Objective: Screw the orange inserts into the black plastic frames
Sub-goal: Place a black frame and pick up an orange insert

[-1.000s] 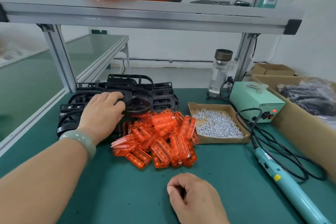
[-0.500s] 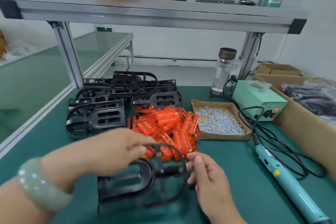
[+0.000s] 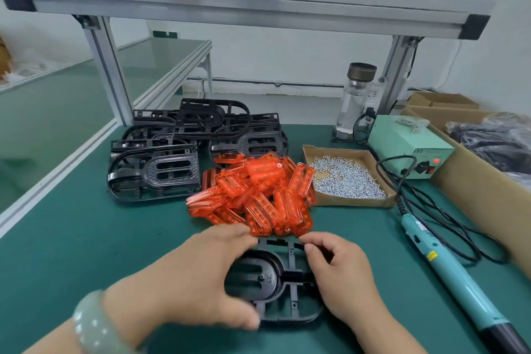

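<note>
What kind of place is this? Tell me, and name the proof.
Most likely a small factory assembly bench. A corded electric screwdriver lies near a box of screws, and orange inserts and black frames sit piled in bulk. The left hand and right hand hold one frame.

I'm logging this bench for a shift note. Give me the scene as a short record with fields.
workpiece: black frame, on the green mat, no insert fitted
left hand: grips the frame's left side
right hand: pinches the frame's far edge
orange inserts: loose pile just beyond the frame
spare frames: stacked back left
screws: in a cardboard tray right of the pile
electric screwdriver: lying on the mat at right, untouched
</note>
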The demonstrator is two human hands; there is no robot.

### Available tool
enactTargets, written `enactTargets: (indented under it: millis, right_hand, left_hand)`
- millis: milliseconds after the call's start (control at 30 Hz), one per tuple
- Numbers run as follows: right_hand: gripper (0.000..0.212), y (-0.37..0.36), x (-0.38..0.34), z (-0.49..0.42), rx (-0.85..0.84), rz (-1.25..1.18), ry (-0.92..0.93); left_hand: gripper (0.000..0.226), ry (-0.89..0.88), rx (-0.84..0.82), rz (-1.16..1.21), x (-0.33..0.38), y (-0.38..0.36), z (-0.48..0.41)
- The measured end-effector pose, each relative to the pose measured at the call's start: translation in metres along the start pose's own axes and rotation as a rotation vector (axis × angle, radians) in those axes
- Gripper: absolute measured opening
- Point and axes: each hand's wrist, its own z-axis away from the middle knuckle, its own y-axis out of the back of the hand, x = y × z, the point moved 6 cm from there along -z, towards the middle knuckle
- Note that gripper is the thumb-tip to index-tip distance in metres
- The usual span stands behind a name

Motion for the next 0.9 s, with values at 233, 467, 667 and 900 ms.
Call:
enactTargets:
  millis: [233, 467, 667, 900]
  right_hand:
    - [0.029, -0.003, 0.001, 0.0, -0.048, -0.117, -0.027]
    - [0.039, -0.001, 0.012, -0.002, 0.007, -0.133, -0.123]
    - [0.044, -0.005, 0.015, -0.003, 0.01, -0.184, -0.203]
    - [0.041, -0.005, 0.013, 0.0, 0.004, -0.178, -0.226]
  left_hand:
    - [0.109, 0.011, -0.083, -0.036, 0.003, -0.009, 0.014]
    - [0.09, -0.014, -0.084, 0.038, -0.001, 0.0, 0.005]
    - [0.022, 0.198, 0.614, 0.128, -0.032, 0.075, -0.026]
    - [0.072, 0.735, 0.235, -0.159, -0.073, 0.065, -0.074]
